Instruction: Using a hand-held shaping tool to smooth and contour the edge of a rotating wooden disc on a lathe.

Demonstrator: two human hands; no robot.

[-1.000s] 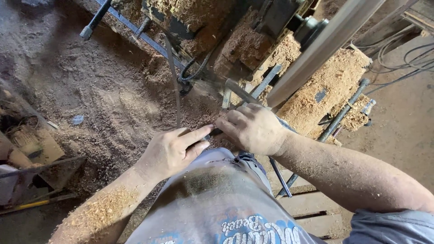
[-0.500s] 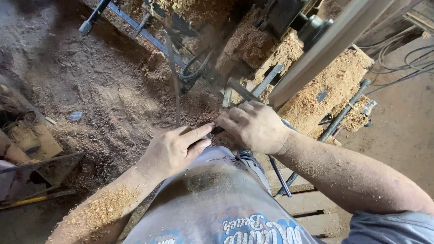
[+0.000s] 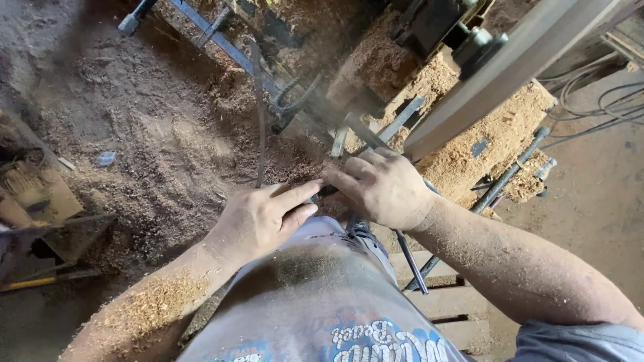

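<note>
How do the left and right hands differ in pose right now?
The left hand lies flat with fingers stretched out and pointing right; the right hand is curled, knuckles up, fingers bent down over a dark metal bar. The left forearm carries a thick coat of sawdust; the right forearm has only a light dusting. Both hands meet close together at the machine's edge, just above the person's waist.

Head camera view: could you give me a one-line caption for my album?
Sawdust-dusted left hand and right hand meet at a metal rod beside a sawdust-heaped machine.
</note>
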